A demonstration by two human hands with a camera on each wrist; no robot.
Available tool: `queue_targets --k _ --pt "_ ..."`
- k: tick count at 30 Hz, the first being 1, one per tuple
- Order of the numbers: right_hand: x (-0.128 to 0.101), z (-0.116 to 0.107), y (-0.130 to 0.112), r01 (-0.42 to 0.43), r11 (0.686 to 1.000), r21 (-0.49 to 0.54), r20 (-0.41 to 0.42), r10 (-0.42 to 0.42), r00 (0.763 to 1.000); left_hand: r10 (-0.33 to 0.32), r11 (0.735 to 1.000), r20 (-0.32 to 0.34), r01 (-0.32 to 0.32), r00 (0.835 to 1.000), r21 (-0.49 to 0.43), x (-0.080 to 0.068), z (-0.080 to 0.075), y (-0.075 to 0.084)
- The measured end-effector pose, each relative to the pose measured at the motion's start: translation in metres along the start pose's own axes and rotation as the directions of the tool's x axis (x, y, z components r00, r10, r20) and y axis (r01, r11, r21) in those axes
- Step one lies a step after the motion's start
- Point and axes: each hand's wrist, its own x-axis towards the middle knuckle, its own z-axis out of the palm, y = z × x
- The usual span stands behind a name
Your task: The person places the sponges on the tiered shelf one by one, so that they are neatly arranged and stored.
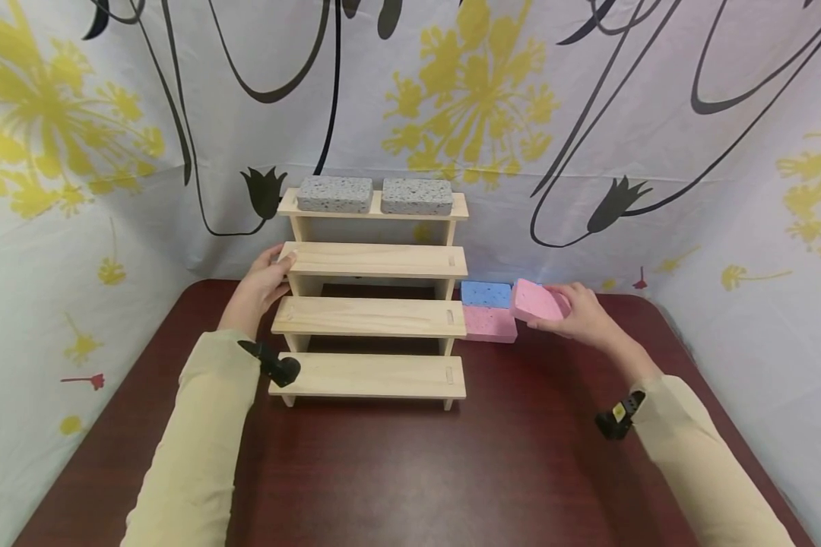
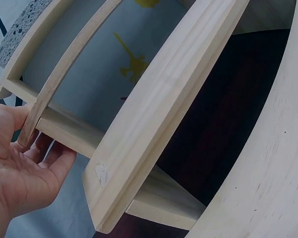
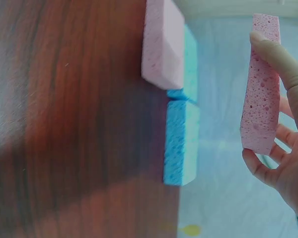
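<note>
A four-step wooden shelf (image 1: 369, 315) stands on the dark red table (image 1: 451, 471). Two grey sponges (image 1: 335, 194) (image 1: 417, 196) lie side by side on its top step. My left hand (image 1: 277, 267) holds the left end of the second step, thumb on top and fingers (image 2: 47, 151) behind the plank. To the right of the shelf, my right hand (image 1: 559, 305) grips a pink sponge (image 1: 535, 302) lifted off the table, seen edge-on in the right wrist view (image 3: 260, 89). Another pink sponge (image 1: 489, 324) and a blue sponge (image 1: 486, 293) lie by the shelf's right side.
A second blue sponge (image 3: 179, 144) lies behind the first in the right wrist view. A flowered cloth backdrop (image 1: 588, 114) closes in the table at the back and on both sides. The three lower steps carry nothing.
</note>
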Motion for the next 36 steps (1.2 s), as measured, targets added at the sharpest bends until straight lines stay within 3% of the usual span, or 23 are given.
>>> queue_targets --k 19,36 --pt "0.009 -0.018 -0.080 0.197 0.979 0.048 -0.167 -0.187 0.968 -0.001 1.000 0.008 0.001 1.000 -0.017 0.000 0.000 0.000" --pt "0.045 0.007 -0.155 0.305 0.951 0.051 -0.101 -0.299 0.949 -0.006 1.000 0.011 0.006 1.000 0.002 -0.004 -0.001 0.000"
